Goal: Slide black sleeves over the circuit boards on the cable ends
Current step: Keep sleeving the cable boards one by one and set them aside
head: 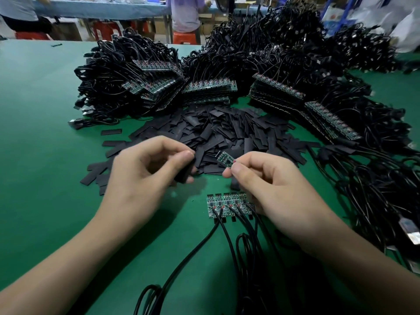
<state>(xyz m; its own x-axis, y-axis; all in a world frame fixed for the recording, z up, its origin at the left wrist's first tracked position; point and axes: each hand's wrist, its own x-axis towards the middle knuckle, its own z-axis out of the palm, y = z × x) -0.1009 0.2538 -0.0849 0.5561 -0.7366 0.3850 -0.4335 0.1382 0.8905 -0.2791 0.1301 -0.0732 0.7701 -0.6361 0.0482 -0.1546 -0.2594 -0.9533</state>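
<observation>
Showing an early stage of the sleeving job: the left hand (145, 176), at centre left of the frame, is pinching one flat black sleeve (184, 172) between thumb and curled fingers. The right hand (268, 185), at centre right, is pinching the cable end of a small green circuit board (224, 158) between thumb and forefinger. The board's free end is pointing toward the sleeve, but the two are apart, so this board is bare.

Just below the hands, a row of small green boards on black cables (227, 203) is lying unsleeved on the green table mat (45, 133). Across the upper half, large stacks of bare green boards with bundled black cables (209, 87) are waiting. A loose heap of flat black sleeves (227, 130) is lying between these stacks and the hands. On this evidence nearly all the work is remaining.

Whether the dark flat pieces (338, 149) at middle right are finished, sleeved ends is hard to make out. The left fingers are hiding the sleeve's mouth, the right hand is covering the held board's cable, and the bottom edge is cutting off the black cable coils (250, 280).
</observation>
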